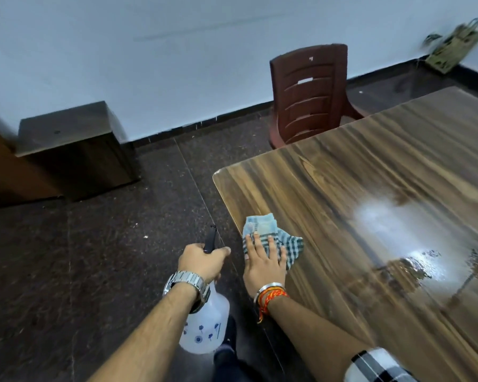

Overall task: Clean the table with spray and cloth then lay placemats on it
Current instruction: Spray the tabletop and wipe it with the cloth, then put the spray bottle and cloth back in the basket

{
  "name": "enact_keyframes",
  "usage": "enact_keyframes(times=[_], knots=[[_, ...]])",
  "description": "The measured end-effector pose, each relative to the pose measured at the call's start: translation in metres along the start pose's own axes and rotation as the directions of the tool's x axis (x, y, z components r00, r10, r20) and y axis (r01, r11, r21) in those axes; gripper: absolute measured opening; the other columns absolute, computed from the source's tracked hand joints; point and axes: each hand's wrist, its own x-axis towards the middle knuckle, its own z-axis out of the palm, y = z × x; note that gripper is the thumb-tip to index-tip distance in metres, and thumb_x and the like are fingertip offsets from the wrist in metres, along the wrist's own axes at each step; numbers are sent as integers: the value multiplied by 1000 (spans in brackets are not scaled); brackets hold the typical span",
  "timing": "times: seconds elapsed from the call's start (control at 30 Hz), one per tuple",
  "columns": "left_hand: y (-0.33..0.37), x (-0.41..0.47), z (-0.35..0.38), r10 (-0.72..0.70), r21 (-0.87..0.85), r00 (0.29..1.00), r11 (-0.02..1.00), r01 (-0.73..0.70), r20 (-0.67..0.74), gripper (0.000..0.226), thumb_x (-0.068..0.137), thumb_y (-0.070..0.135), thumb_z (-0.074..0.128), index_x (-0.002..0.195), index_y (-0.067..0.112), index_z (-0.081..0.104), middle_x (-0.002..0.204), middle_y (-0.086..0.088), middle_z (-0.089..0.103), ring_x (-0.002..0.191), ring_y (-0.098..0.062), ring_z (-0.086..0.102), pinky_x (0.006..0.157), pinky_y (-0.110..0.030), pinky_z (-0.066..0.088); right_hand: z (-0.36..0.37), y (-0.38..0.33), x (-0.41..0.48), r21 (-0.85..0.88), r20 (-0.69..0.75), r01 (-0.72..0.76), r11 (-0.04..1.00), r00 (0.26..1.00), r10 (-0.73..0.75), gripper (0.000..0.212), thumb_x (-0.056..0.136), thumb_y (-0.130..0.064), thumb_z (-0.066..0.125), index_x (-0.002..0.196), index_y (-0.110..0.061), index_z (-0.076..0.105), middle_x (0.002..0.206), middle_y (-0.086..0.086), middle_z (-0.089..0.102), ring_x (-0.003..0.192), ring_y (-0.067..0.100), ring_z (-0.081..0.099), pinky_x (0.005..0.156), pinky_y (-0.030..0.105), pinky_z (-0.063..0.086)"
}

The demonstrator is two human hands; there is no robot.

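Now wiping stage. Bench [342,188] wood-grain, wet sheen [384,224] toward its right. Spray bottle [207,326] held off bench edge, over floor; left hand [202,261] curled round its neck. Checked cloth [262,227] near bench's left edge, right hand [262,266] flat on it, pressing. Best: keep palm flat, overlap strokes toward wet sheen. Placemats not in view.

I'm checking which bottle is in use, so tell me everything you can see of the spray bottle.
The spray bottle has a rounded, translucent white body, plastic by its look, printed with small blue flowers. Its dark head sticks out beyond the fist. The left hand grips its neck, with the body hanging below the wrist. It is held in the air over the floor, just left of the table edge, not touching it. Its fill level cannot be told.
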Motion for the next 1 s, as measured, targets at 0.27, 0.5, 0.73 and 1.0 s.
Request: enact_keyframes(times=[0.27, 0.5, 0.73, 1.0], knots=[[96, 119, -40, 95, 78, 993, 992, -101, 74, 30, 79, 33, 78, 67, 8, 68, 47, -3, 61, 38, -16, 57, 44, -22, 44, -10, -63, 143, 93, 125, 171, 981, 975, -182, 57, 88, -17, 45, 143, -30, 38, 149, -6, 41, 139, 24, 34, 115, 47, 9], [215, 225, -84, 230, 89, 968, 967, -239, 100, 26, 80, 33, 79, 70, 12, 69, 47, -1, 62, 44, -17, 59, 50, -25, 47, -99, -118, 273, 703, -68, -11, 711, 994, 83, 39, 96, -11, 48, 131, -25, 55, 121, -4, 61, 100, 15, 62, 88, 16, 49], [314, 362, -89, 319, 240, 915, 895, -377, 249, 42, 63, 17, 93, 86, 18, 57, 79, -1, 63, 71, -18, 61, 57, -30, 42, -143, -136, 429, 674, -265, -31, 738, 922, 281, 35, 93, -11, 51, 124, -21, 60, 117, -2, 65, 86, 15, 64, 72, 18, 53], [477, 528, -72, 449, 309, 742, 708, -635, 497, 53, 57, 19, 96, 97, 14, 61, 98, -6, 70, 93, -29, 67, 73, -33, 47, -215, -144, 598, 568, -423, -207, 796, 757, 498, 29, 87, -8, 53, 110, -18, 67, 111, 2, 68, 100, 26, 63, 87, 37, 50]])
